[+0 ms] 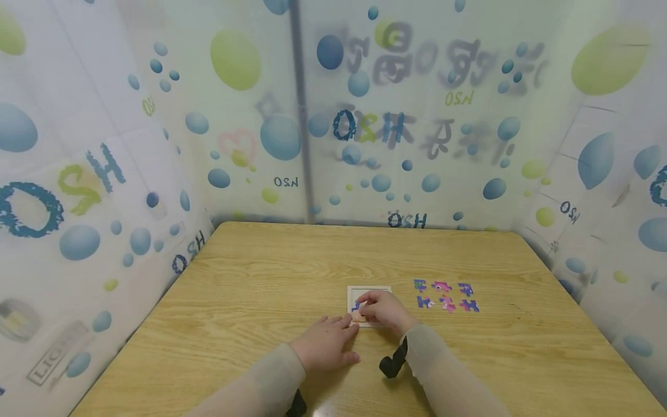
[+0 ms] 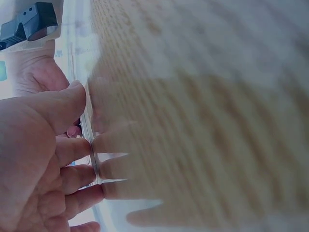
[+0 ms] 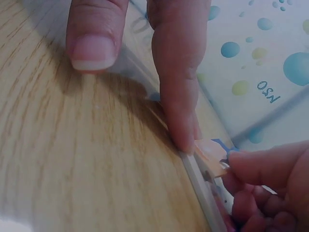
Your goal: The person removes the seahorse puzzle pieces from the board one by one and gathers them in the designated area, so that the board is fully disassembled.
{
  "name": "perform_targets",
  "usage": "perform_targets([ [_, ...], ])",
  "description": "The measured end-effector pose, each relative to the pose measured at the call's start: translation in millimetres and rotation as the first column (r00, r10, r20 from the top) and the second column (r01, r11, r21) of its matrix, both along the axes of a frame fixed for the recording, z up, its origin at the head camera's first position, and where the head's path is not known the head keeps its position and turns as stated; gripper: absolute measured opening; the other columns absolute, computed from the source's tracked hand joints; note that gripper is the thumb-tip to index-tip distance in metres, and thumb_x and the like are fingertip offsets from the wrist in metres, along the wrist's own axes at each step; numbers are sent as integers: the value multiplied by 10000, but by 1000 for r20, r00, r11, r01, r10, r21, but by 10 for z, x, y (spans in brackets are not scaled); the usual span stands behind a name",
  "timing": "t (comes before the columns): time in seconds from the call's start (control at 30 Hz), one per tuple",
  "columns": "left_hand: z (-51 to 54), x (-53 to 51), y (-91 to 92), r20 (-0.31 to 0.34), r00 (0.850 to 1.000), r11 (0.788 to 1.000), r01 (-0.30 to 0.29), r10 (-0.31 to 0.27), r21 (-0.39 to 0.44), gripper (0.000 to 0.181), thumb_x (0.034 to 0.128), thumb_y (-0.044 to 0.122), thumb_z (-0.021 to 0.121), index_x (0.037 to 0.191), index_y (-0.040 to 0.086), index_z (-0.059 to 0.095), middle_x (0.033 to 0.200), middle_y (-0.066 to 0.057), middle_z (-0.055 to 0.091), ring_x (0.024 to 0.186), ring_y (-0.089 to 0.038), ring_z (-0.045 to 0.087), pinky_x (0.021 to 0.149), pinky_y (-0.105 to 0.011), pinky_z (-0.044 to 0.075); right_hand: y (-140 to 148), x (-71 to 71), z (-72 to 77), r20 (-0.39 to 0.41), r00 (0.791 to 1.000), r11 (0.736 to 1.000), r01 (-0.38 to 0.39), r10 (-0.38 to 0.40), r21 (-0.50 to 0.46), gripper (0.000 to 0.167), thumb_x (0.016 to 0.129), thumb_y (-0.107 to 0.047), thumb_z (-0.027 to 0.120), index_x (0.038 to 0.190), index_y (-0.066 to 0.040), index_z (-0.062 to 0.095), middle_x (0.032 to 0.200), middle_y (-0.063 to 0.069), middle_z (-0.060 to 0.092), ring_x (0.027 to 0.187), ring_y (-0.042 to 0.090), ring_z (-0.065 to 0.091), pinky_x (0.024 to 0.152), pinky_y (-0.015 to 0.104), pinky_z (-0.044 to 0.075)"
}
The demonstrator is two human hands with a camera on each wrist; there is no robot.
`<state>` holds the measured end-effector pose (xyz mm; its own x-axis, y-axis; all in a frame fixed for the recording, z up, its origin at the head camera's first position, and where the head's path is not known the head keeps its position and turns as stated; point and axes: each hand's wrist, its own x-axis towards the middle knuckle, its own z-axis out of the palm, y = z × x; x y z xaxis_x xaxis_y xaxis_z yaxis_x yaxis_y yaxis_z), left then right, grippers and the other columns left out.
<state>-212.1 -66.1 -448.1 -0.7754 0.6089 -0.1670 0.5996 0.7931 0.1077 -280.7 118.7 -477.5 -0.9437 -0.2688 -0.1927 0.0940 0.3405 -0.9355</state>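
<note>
A small square puzzle tray (image 1: 369, 287) with a pale rim lies on the wooden table. With thumb and fingertips, my right hand (image 1: 387, 311) pinches a peach-and-blue puzzle piece (image 3: 212, 153) over the tray's near left corner. The piece looks tilted at the rim in the right wrist view; whether it sits fully flat is hidden. My left hand (image 1: 327, 343) rests palm down on the table, fingers extended, its fingertips touching the tray's near left edge. In the left wrist view, the left fingers (image 2: 79, 175) are mostly straight against the tabletop.
Several purple and pink puzzle pieces (image 1: 442, 286) lie in two rows to the right of the tray. The wooden table (image 1: 260, 260) is enclosed by a curtain (image 1: 250, 139) printed with blue and green dots. A black wrist strap (image 1: 394, 360) sits on the right sleeve.
</note>
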Motion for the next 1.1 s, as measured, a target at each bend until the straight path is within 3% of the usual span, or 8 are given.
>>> perform_targets([
  [0.53,-5,-2,27,7,1000,1000,-19,19,-16,659,910,583,531,1420,168,493,1497,-75,401,1356,-249,396,1099,-491,330,158,-42,64,74,997,992,-26,36,-123,194,898,-27,611,1090,-6,625,774,47,611,622,175,547,583,241,466],
  [0.73,5,-3,29,11,1000,1000,-24,24,-12,659,909,580,534,1424,171,486,1498,-76,400,1353,-255,399,1102,-492,325,194,-30,81,124,992,985,12,10,-170,187,907,-69,634,1089,-28,634,806,57,605,641,184,554,614,251,483],
  [0.87,10,-4,29,15,999,999,-30,30,-13,658,909,575,537,1428,173,481,1498,-75,399,1355,-255,397,1109,-484,317,259,-20,92,156,987,982,64,-36,-180,187,893,-71,653,1078,-41,646,916,72,617,756,202,567,691,278,477],
  [1.0,15,-3,33,15,999,999,-31,31,-15,658,908,571,541,1430,175,478,1497,-75,402,1352,-257,400,1113,-478,312,394,-18,96,111,991,988,91,-78,-124,157,875,-82,680,1029,-56,662,985,65,619,871,216,527,739,307,424],
  [1.1,21,8,29,14,999,999,-30,30,-13,657,911,566,540,1433,173,472,1498,-75,400,1353,-258,399,1118,-472,304,531,-21,107,68,993,990,105,-99,-92,136,874,-85,685,1000,-43,657,977,53,624,870,214,500,741,313,407],
])
